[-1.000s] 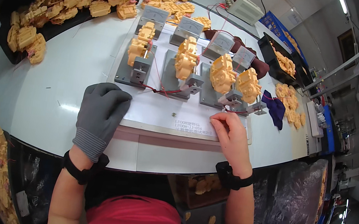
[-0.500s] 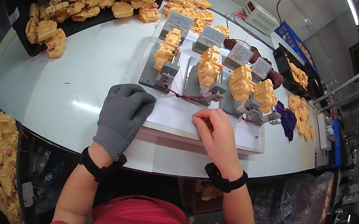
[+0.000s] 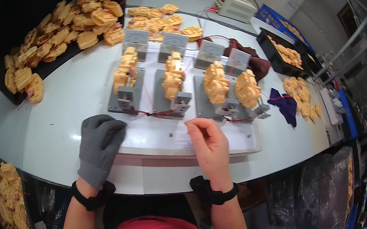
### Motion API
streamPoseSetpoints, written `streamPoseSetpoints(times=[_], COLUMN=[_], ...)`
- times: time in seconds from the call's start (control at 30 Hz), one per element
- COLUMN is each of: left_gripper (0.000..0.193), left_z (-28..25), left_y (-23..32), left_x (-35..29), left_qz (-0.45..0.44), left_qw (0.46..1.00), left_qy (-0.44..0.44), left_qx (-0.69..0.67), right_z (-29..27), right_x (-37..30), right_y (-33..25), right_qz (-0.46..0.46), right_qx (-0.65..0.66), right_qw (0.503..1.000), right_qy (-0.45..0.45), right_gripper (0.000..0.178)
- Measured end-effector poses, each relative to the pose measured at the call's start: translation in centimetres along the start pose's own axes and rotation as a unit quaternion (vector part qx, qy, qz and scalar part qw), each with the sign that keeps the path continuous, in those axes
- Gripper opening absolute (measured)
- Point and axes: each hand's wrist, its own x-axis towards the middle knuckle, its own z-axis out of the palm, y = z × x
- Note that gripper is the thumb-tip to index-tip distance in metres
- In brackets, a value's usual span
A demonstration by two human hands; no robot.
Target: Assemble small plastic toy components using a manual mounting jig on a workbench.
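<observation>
My left hand [image 3: 100, 147], in a grey knitted glove, rests at the left front corner of a white board [image 3: 154, 150]. Its fingers are curled closed, with nothing showing in them. My bare right hand [image 3: 209, 147] is over the board's front, thumb and forefinger pinched together and no object visible between them. Beyond the hands, yellow plastic gearbox-like units [image 3: 126, 70], [image 3: 173, 76], [image 3: 216, 82], [image 3: 247, 89] stand upright in a row on grey metal fixtures [image 3: 124, 101]. Thin red wires [image 3: 155, 113] run along the fixtures' front. Behind each unit stands a grey dial meter [image 3: 173, 46].
A black bin [image 3: 67, 52] heaped with yellow units stands at the left; loose units [image 3: 152, 20] lie behind the meters. A power supply [image 3: 236, 7] sits at the back. Right of the board are a dark purple cloth [image 3: 284, 106], a black tray [image 3: 274, 64] and more units [image 3: 301, 95].
The view has turned and shifted, so the bench appears lower and more to the left. Both hands keep nearly the same closed pose, and the units remain on their fixtures.
</observation>
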Motion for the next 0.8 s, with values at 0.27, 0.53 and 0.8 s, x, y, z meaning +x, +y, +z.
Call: streamPoseSetpoints(times=[0.27,0.53,0.8], left_gripper=[0.012,0.012,0.017], left_z=[-0.6,-0.4,-0.6], left_y=[-0.8,-1.3,-3.9], left_x=[-0.4,-0.5,-0.6], left_qz=[-0.004,-0.015,-0.015], left_qw=[0.999,0.999,0.996], left_qy=[-0.008,-0.027,-0.044], left_qx=[-0.035,-0.016,-0.072], right_z=[0.4,0.4,0.7], right_x=[0.6,0.4,0.6], right_y=[-0.6,-0.4,-0.3], right_qz=[-0.030,-0.036,-0.075], right_qx=[-0.016,0.009,0.024], right_qw=[0.999,0.999,0.997], right_qy=[-0.026,-0.027,-0.011], right_gripper=[0.013,0.014,0.013])
